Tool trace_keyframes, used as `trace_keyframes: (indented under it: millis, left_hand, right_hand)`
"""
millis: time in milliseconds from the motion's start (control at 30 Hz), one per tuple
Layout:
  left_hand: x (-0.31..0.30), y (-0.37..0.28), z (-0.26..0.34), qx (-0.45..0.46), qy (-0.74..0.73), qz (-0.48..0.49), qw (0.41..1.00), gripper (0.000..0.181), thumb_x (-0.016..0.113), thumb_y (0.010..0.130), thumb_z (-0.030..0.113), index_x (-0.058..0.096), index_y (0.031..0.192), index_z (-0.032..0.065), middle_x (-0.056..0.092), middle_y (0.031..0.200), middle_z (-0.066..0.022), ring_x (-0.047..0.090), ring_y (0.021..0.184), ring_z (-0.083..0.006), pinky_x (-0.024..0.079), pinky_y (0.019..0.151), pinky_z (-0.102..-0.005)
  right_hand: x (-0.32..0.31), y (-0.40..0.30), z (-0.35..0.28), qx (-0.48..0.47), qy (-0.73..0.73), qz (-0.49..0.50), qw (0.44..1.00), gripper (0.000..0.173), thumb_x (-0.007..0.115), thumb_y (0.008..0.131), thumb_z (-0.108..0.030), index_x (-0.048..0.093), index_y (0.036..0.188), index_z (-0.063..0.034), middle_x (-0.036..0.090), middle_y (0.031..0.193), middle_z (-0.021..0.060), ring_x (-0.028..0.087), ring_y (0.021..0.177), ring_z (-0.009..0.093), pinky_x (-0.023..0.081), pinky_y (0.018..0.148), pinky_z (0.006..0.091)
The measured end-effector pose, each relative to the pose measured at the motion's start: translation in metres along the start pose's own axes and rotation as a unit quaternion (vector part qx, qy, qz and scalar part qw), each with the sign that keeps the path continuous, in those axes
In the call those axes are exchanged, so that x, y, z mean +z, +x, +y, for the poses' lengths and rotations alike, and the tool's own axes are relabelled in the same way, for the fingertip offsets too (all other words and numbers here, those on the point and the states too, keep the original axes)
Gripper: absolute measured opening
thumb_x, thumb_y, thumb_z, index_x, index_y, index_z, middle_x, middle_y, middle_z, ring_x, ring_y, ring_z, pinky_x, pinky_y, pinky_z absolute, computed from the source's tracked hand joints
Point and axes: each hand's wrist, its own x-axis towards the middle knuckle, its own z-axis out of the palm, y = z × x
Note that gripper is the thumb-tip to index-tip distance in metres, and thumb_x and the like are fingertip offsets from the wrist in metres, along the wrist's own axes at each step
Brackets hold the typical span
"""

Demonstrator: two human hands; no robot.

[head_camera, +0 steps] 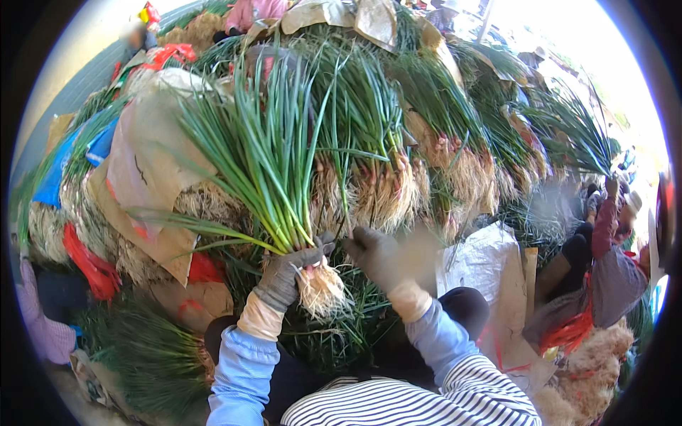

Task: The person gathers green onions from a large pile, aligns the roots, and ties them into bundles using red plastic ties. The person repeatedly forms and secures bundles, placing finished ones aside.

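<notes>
My left hand (290,271), in a grey glove, grips a bunch of green onions (272,186) just above its pale roots. The green leaves fan upward and away from me. To the right, my gloved right hand (373,255) has its fingers curled at the lower end of a thin single stalk (343,197), which seems pinched in them. Behind both hands lies a heap of green onions (389,175) with reddish bulbs and long tan roots.
Brown paper sheets (160,160) lie over the heap at left. Red plastic strips (90,263) hang near them. More green onions (154,351) lie at lower left. A white woven sack (479,261) is beside my right knee. A person (613,255) at right holds another bunch; others sit around the heap.
</notes>
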Motion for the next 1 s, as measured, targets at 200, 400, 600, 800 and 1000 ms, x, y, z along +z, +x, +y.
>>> trace_keyframes:
  millis: [200,400,600,800,1000]
  left_hand:
    - [-0.012,-0.002,-0.005,-0.014,-0.049,-0.076,0.996,0.017,0.069,0.075,0.013,0.058,0.085,0.0047,0.058,0.079,-0.0046,0.059,0.082,-0.0183,0.048,0.089,-0.0372]
    - [-0.004,-0.011,0.003,-0.027,-0.109,-0.07,0.991,0.025,0.071,0.074,0.013,0.061,0.097,0.0105,0.064,0.092,-0.0082,0.065,0.085,-0.0265,0.056,0.073,-0.0437]
    - [-0.017,-0.006,-0.011,-0.015,-0.161,-0.086,0.983,0.025,0.066,0.077,0.01,0.059,0.101,0.0083,0.064,0.092,-0.0086,0.064,0.08,-0.0249,0.057,0.071,-0.0419]
    - [-0.016,-0.008,-0.007,0.004,-0.021,-0.004,1.0,0.028,0.067,0.077,0.014,0.057,0.102,0.0064,0.059,0.084,-0.0082,0.059,0.076,-0.0215,0.052,0.073,-0.0354]
    - [-0.007,-0.016,0.0,0.016,-0.086,-0.055,0.995,0.027,0.068,0.075,0.012,0.056,0.099,0.0078,0.058,0.086,-0.0081,0.058,0.078,-0.0197,0.052,0.07,-0.0334]
  right_hand:
    - [0.006,-0.022,-0.012,-0.088,0.084,-0.008,0.993,0.018,0.064,0.082,-0.019,0.063,0.092,-0.0047,0.063,0.076,0.0144,0.062,0.068,0.03,0.047,0.06,0.0371]
    - [-0.011,-0.007,0.036,-0.033,-0.094,-0.009,0.995,0.032,0.064,0.085,-0.03,0.06,0.103,-0.0028,0.063,0.095,0.0099,0.061,0.09,0.018,0.051,0.072,0.0319]
    - [0.013,0.032,-0.017,0.095,0.646,-0.191,0.733,0.036,0.058,0.091,-0.035,0.056,0.109,-0.004,0.06,0.087,0.0003,0.055,0.073,0.009,0.046,0.066,0.0209]
    - [0.023,0.031,-0.046,0.011,0.371,0.044,0.928,0.012,0.064,0.086,-0.013,0.063,0.081,-0.0022,0.061,0.072,0.0014,0.054,0.061,0.011,0.045,0.056,0.0228]
    - [0.008,0.058,0.013,-0.019,0.268,0.003,0.963,0.015,0.061,0.088,-0.018,0.062,0.088,-0.0036,0.062,0.069,0.0077,0.059,0.066,0.018,0.048,0.064,0.0272]
